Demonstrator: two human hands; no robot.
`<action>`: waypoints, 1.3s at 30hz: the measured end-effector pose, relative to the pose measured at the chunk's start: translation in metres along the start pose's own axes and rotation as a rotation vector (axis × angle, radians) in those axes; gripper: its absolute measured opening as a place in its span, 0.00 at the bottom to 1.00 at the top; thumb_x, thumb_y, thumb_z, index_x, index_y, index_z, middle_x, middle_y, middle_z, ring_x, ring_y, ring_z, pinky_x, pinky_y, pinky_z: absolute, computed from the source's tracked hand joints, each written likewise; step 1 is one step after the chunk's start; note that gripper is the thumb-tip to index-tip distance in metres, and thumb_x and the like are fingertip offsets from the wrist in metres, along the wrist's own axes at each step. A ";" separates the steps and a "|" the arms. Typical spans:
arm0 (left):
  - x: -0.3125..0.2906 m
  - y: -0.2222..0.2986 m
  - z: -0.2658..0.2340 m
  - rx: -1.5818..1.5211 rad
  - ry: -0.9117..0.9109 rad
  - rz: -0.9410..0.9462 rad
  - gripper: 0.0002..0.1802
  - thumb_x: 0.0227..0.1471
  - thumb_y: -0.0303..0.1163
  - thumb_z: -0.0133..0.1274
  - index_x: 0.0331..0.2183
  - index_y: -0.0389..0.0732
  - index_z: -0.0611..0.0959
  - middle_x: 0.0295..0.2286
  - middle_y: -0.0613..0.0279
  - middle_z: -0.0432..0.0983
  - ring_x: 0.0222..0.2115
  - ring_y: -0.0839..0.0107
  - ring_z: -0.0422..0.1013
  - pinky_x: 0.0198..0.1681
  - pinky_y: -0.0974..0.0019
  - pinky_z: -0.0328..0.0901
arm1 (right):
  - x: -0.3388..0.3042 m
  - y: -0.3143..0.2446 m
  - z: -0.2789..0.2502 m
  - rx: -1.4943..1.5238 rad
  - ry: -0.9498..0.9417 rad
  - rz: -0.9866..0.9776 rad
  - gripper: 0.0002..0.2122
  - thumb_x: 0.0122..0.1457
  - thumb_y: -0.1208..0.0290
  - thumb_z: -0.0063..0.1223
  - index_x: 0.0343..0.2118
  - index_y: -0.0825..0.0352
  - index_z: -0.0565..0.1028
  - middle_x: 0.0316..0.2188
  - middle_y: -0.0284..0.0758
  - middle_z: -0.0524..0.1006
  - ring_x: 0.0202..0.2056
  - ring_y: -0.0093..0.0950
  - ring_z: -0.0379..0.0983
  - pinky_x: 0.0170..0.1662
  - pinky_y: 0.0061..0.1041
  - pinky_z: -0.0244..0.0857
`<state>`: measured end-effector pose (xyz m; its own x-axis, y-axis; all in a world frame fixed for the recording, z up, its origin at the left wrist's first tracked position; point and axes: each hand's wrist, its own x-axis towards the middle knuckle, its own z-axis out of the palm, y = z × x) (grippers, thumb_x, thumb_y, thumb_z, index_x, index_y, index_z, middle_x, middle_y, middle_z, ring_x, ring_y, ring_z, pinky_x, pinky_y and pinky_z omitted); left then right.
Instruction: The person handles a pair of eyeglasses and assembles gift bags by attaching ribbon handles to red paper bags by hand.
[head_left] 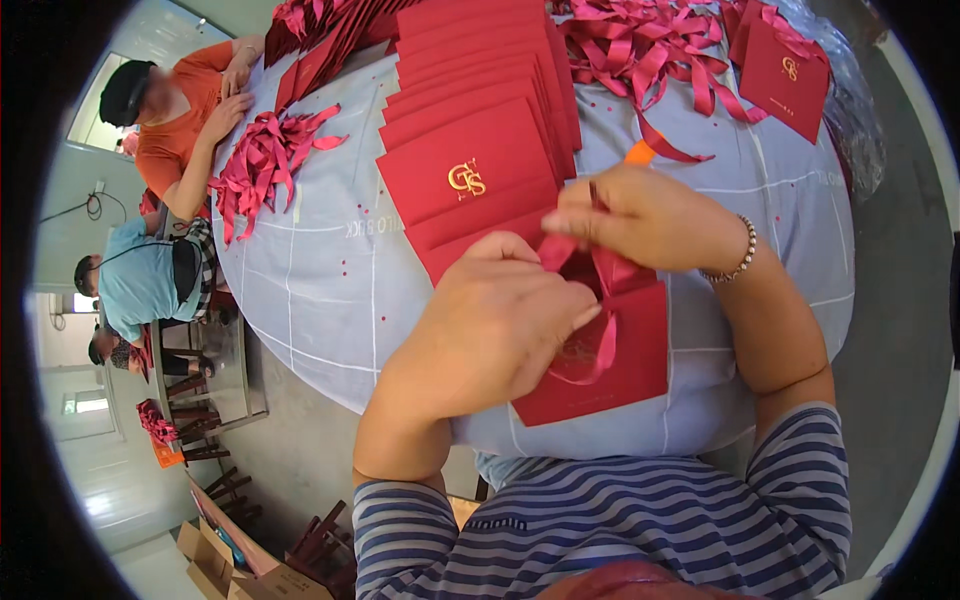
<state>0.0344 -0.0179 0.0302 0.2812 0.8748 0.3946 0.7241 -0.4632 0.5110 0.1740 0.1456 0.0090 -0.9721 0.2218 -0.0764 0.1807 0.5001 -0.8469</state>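
A red paper gift bag (635, 345) with a gold emblem lies flat at the table's near edge, in front of my body. Pink satin ribbon (606, 345) comes out of its top and loops down over its front. My left hand (505, 325) is closed, pinching the ribbon just above the bag. Across from it, my right hand (650, 215) also grips the ribbon between thumb and fingers; a beaded bracelet circles that wrist. Fingers partly hide the ribbon, so I cannot tell how it is looped. Beyond my left hand, a fanned stack of red bags (470, 150) stretches away.
A loose heap of pink ribbons (275, 165) lies on the left, a larger ribbon pile (640, 50) at the back. One ribboned bag (785, 85) rests at the far right beside clear plastic (850, 110). Across the cloth-covered table, a person in orange (185, 110) works.
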 end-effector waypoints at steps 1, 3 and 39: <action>0.002 -0.002 -0.003 -0.087 -0.007 -0.034 0.05 0.48 0.26 0.59 0.29 0.36 0.81 0.22 0.58 0.77 0.22 0.60 0.73 0.39 0.58 0.65 | 0.000 0.005 0.004 0.065 0.204 -0.100 0.18 0.66 0.60 0.48 0.25 0.70 0.72 0.17 0.29 0.66 0.22 0.18 0.59 0.26 0.23 0.59; 0.003 -0.005 -0.002 -0.236 0.010 -0.091 0.06 0.54 0.27 0.54 0.29 0.34 0.81 0.22 0.58 0.77 0.24 0.61 0.73 0.45 0.56 0.64 | 0.010 0.016 -0.005 -0.054 0.377 -0.010 0.21 0.64 0.55 0.49 0.26 0.73 0.73 0.19 0.49 0.71 0.22 0.42 0.68 0.29 0.35 0.62; -0.010 -0.018 -0.008 -0.735 0.662 -0.480 0.28 0.67 0.46 0.39 0.43 0.27 0.79 0.39 0.56 0.78 0.42 0.71 0.71 0.52 0.66 0.61 | -0.019 0.004 -0.029 0.679 0.325 -0.336 0.13 0.53 0.86 0.59 0.43 0.72 0.78 0.40 0.33 0.80 0.41 0.20 0.76 0.46 0.22 0.71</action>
<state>0.0141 -0.0194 0.0231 -0.4819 0.8389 0.2529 0.0545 -0.2594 0.9642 0.1979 0.1673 0.0220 -0.8473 0.4343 0.3056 -0.3432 -0.0088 -0.9392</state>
